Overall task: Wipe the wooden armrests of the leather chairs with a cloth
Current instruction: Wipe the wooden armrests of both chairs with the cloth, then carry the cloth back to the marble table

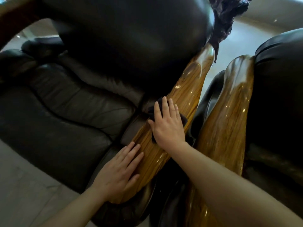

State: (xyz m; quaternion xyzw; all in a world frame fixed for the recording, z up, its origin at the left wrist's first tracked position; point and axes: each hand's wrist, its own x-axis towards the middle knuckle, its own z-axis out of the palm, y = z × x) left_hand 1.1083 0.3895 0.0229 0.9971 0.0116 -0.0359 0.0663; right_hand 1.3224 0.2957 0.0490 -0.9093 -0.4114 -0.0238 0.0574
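A glossy wooden armrest [188, 86] runs diagonally from the near centre up to the right, beside a black leather chair [65, 104]. My right hand [167, 125] lies flat on its middle, pressing a dark cloth [183, 120] against the wood; the cloth shows around my fingers and by the thumb. My left hand [118, 174] rests flat and bare on the armrest's near end, fingers spread. A second wooden armrest [229, 125] of the neighbouring leather chair [278, 79] runs parallel to the right.
A narrow gap separates the two armrests. The chair's tall padded backrest [131, 30] rises at the top. A dark gnarled wood piece [226, 15] stands behind the armrests. Pale tiled floor [21, 190] shows at lower left.
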